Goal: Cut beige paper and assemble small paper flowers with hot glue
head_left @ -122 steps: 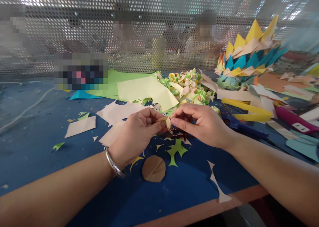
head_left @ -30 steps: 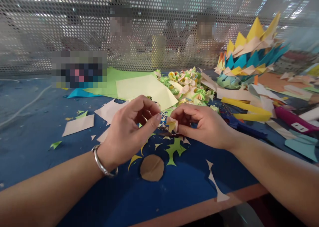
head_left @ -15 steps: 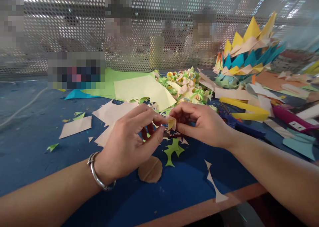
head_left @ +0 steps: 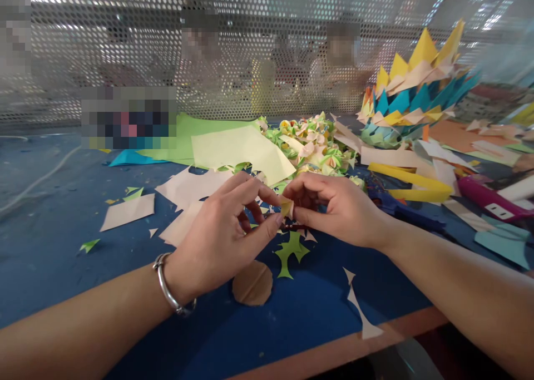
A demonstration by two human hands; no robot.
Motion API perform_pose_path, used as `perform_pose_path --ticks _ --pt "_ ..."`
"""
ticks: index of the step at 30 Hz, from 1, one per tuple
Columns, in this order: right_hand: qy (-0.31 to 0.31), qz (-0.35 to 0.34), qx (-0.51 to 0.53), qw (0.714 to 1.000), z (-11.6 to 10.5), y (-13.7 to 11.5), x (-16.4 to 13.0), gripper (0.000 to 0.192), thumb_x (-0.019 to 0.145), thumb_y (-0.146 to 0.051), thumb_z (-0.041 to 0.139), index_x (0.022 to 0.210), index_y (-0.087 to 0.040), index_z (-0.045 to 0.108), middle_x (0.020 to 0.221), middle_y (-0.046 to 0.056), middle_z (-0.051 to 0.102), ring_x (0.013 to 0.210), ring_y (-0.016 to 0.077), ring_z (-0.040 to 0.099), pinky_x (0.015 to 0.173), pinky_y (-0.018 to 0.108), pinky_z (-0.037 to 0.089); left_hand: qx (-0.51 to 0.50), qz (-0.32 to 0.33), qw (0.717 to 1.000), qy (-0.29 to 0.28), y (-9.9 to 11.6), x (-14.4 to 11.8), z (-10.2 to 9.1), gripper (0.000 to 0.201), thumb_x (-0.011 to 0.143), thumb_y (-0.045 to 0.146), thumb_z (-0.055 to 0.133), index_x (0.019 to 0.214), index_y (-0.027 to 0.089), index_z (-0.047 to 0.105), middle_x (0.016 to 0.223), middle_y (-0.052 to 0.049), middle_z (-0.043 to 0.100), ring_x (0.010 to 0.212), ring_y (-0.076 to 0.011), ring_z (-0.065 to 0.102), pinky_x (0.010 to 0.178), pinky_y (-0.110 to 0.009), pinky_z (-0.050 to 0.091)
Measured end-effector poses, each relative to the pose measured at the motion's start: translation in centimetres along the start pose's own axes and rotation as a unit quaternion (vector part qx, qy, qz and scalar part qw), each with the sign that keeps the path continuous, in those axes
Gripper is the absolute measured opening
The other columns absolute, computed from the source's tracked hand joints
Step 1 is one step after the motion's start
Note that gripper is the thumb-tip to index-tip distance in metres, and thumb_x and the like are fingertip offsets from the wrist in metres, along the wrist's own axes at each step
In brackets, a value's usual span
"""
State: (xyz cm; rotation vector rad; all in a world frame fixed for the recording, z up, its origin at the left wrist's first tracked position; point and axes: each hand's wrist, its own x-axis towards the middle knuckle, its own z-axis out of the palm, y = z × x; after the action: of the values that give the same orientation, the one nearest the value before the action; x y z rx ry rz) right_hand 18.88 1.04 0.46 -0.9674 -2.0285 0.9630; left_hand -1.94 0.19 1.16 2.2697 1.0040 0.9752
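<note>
A small folded yellow and pale pink paper piece [head_left: 286, 208] is pinched between my two hands above the blue table. My right hand [head_left: 344, 210] grips its right side between thumb and forefinger. At its left edge, the thumb and forefinger of my left hand [head_left: 229, 230] close on it, the other fingers curled loosely. Green paper offcuts [head_left: 286, 255] lie just below the fingers. A round brown cardboard disc [head_left: 252, 283] rests on the table near my left hand. Pale pink paper [head_left: 183, 224] is partly hidden behind that hand.
Behind the hands is a heap of small folded paper pieces [head_left: 319, 146] beside a cream sheet [head_left: 240, 149]. A tiered paper model [head_left: 411, 102] stands at the back right. Blue-handled scissors [head_left: 400, 213] and a magenta tool [head_left: 484, 196] lie right. A perforated metal screen [head_left: 233, 90] borders the back.
My left hand has shifted slightly right, its thumb now closer against the folded paper. My right hand stays nearly still. The view has moved a little.
</note>
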Motion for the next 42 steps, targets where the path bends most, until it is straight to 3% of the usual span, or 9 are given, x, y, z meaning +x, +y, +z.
perform_pose_path --ticks 6,13,21,27,35,42 --pt "0.007 -0.002 -0.021 1.000 0.2 0.0 0.0 0.010 0.084 -0.017 0.061 0.093 -0.015 0.061 0.066 -0.003 0.059 0.055 0.0084 0.054 0.050 0.020 0.044 -0.055 -0.035 0.998 -0.018 -0.2 0.3 0.1 0.008 0.086 0.023 0.064 0.091 0.017 0.062 0.091 -0.003 0.061 0.073 -0.0115 0.065 0.063 -0.023 0.057" --pt "0.006 -0.002 -0.032 0.999 0.2 -0.1 0.0 0.009 0.084 -0.019 0.061 0.091 -0.015 0.061 0.067 -0.003 0.058 0.056 0.0086 0.053 0.051 0.020 0.043 -0.100 -0.032 0.994 -0.026 -0.4 0.3 0.3 0.007 0.084 0.022 0.065 0.087 0.017 0.060 0.088 -0.002 0.062 0.074 -0.0118 0.067 0.070 -0.025 0.059" --pt "0.006 -0.003 -0.035 0.999 0.2 -0.1 0.0 0.009 0.083 -0.020 0.061 0.092 -0.016 0.061 0.068 -0.002 0.058 0.056 0.0089 0.052 0.051 0.021 0.043 -0.084 -0.027 0.996 -0.019 -0.7 0.3 0.3 0.003 0.084 0.018 0.061 0.086 0.016 0.062 0.085 -0.003 0.065 0.076 -0.0128 0.066 0.072 -0.026 0.059" --pt "0.002 -0.007 -0.040 0.999 0.3 -0.3 0.0 0.009 0.084 -0.020 0.060 0.091 -0.016 0.061 0.068 -0.001 0.059 0.057 0.0090 0.053 0.051 0.020 0.043 -0.064 -0.028 0.997 0.019 -0.5 0.3 0.6 0.006 0.082 0.013 0.060 0.081 0.016 0.065 0.083 -0.003 0.066 0.074 -0.0119 0.065 0.069 -0.023 0.057" --pt "0.006 -0.019 -0.091 0.996 0.5 -0.2 0.1 0.011 0.084 -0.017 0.062 0.095 -0.016 0.062 0.066 -0.003 0.057 0.054 0.0084 0.052 0.049 0.019 0.042 -0.182 -0.144 0.972 -0.022 -1.1 0.4 1.3 0.006 0.080 0.021 0.063 0.082 0.016 0.063 0.078 -0.005 0.071 0.073 -0.0167 0.068 0.067 -0.029 0.057" --pt "0.018 -0.056 -0.118 0.991 0.5 -0.1 0.1 0.009 0.084 -0.017 0.063 0.093 -0.016 0.063 0.073 -0.002 0.061 0.053 0.0063 0.053 0.049 0.018 0.042 -0.267 -0.194 0.943 -0.029 -1.1 0.8 1.1 0.008 0.077 0.022 0.066 0.077 0.016 0.061 0.074 -0.002 0.066 0.073 -0.0150 0.064 0.070 -0.029 0.054"
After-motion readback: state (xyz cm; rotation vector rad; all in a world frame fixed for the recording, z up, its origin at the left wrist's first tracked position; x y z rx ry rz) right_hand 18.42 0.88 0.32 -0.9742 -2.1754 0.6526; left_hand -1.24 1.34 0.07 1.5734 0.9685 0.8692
